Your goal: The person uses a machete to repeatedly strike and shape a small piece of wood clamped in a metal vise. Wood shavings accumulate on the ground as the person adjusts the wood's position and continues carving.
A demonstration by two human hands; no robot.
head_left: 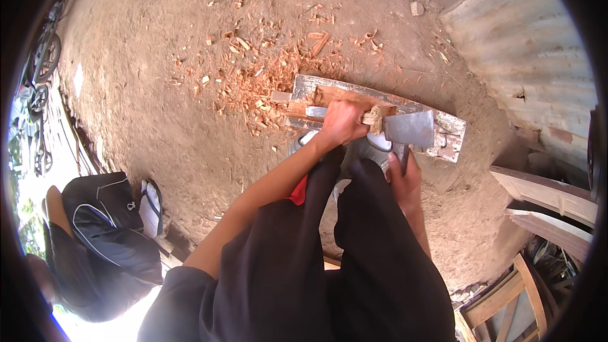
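My left hand [345,121] is closed around a chisel, whose flat metal blade [316,111] sticks out to the left over reddish wood. The chisel's pale, frayed handle end [374,119] shows to the right of my fist. Close beside that end is the broad grey head of a hatchet [411,128]; whether they touch I cannot tell. My right hand [405,176] is wrapped round the hatchet's dark handle. Under both tools lies a thick wooden piece [448,128] with peeling white paint and a reddish, cut-into face, crosswise in front of my feet.
Curly wood shavings [278,76] and chips litter the dirt floor [158,31]. At the right stand a corrugated metal sheet [529,44] and wooden boards [544,193]. Another person in dark clothes [104,234] sits at the left, near a sandal [151,208].
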